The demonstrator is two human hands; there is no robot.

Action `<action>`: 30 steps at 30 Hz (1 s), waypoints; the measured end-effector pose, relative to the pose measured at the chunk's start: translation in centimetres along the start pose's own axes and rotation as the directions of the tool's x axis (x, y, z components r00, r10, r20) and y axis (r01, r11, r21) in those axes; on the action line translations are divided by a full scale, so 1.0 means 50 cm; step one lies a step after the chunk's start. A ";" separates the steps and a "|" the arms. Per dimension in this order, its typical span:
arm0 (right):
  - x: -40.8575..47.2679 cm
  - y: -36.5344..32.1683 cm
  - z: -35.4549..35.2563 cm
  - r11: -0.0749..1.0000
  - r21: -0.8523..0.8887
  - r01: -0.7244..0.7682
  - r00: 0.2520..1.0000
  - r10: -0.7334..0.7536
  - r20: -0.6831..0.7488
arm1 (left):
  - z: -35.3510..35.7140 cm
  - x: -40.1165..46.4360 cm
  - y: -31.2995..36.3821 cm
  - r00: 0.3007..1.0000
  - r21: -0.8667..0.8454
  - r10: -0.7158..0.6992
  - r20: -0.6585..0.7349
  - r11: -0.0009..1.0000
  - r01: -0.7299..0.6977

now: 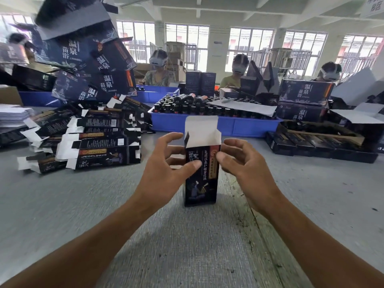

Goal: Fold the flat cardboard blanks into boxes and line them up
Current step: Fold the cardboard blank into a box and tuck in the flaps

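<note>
Cardboard box [200,175]: dark printed, stood upright on the grey desk [83,215] between both hands, top flaps raised and white inside, likely left up for filling.
Left hand [166,169]: thumb pressed on the front face, fingers [172,137] spread wide and curled loosely beside the left edge; seemingly steadied the box rather than gripped it.
Right hand [243,163]: thumb at the right front edge, fingers half curled near the side; true pinch or mere touch could not be told.
Flat blanks [99,142]: heaped well to the left, within reach as the supply.
Blue tray [228,124]: just behind the box, packed with dark bottles [187,107].
Stage: judged one box formed, placing in a row not yet done.
</note>
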State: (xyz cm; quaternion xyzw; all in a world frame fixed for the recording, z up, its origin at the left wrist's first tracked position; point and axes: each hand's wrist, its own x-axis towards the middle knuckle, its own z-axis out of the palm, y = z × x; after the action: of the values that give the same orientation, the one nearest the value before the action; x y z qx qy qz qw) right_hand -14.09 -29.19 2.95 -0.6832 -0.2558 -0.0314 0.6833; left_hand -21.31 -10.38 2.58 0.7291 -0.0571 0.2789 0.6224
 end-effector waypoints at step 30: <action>-0.015 -0.034 0.013 0.979 -0.024 0.200 0.979 -0.199 0.037 | -0.004 0.003 0.011 0.979 0.045 0.205 -0.001 0.978 -0.205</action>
State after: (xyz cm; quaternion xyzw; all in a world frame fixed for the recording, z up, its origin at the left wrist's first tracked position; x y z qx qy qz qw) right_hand -15.63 -28.92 4.18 -0.6638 -0.3342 -0.0917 0.6628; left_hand -21.51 -10.27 3.14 0.7323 -0.1236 0.3449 0.5741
